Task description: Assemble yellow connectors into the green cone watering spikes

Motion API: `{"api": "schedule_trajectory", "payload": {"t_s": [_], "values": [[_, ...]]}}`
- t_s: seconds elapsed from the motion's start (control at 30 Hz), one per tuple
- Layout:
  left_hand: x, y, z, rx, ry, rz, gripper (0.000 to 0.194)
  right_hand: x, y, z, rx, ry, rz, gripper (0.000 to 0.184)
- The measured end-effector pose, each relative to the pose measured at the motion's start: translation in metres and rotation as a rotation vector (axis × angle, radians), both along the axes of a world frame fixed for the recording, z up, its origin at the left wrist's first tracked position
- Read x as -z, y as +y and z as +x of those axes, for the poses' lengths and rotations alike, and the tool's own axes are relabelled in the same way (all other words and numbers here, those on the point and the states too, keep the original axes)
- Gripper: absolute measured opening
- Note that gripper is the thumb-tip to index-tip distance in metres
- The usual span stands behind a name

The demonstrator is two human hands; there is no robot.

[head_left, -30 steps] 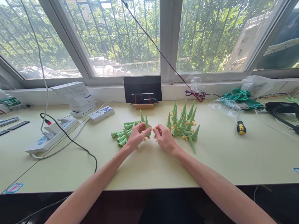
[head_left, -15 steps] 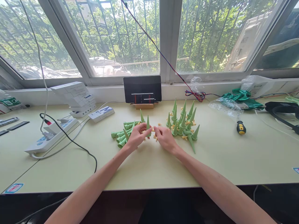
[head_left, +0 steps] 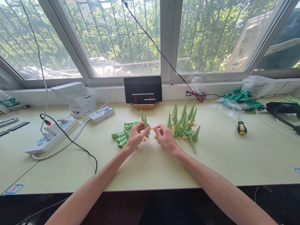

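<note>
My left hand [head_left: 137, 135] is closed around a green watering spike [head_left: 145, 120], its pointed end upward. Between the two hands shows a small yellow valve [head_left: 152, 128], which meets the side of the spike. The fingertips of my right hand [head_left: 165, 136] pinch the valve's other end. Several ribbed green tubes [head_left: 120, 139] lie left of my left hand, with a few pointed spikes among them. To the right of my right hand stands a cluster of green spikes [head_left: 183, 123] fitted with yellow valves. Loose yellow valves lie under the hands, partly hidden.
A phone [head_left: 144, 99] leans on a black tablet [head_left: 142, 84] at the back. On the left are a power strip [head_left: 52, 136], cables and white boxes [head_left: 102, 114]. A screwdriver [head_left: 242, 128], green plastic wrapping [head_left: 241, 97] and a black headset [head_left: 284, 112] lie on the right.
The spike in my left hand has moved slightly left and leans a little. My right hand has shifted slightly, and the yellow valve between the hands shows more clearly.
</note>
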State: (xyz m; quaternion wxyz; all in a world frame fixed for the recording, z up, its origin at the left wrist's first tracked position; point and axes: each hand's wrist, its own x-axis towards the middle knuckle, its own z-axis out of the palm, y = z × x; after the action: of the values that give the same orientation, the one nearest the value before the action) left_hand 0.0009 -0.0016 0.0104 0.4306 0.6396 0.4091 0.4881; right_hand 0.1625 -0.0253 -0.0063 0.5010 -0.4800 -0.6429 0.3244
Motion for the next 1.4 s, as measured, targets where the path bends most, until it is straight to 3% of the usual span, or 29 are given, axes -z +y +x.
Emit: {"api": "schedule_trajectory", "payload": {"t_s": [0.3,1.13,1.27,1.4], "values": [[-0.0023,-0.0030,0.0005,0.026,0.049,-0.036,0.031,0.0023,0.0004,-0.0011,-0.073,0.045,0.029,0.022],[-0.0033,-0.0037,0.0002,0.159,0.044,-0.059,0.032,0.0010,0.0015,-0.0011,-0.004,-0.093,0.046,0.051],[-0.0027,-0.0034,0.0002,0.115,0.048,-0.068,0.033,0.0011,0.0017,-0.0008,0.022,-0.075,0.053,0.046],[-0.0008,-0.0020,-0.0006,0.078,0.019,-0.089,0.030,0.0006,0.0004,-0.0005,-0.059,0.004,0.025,0.029]]}}
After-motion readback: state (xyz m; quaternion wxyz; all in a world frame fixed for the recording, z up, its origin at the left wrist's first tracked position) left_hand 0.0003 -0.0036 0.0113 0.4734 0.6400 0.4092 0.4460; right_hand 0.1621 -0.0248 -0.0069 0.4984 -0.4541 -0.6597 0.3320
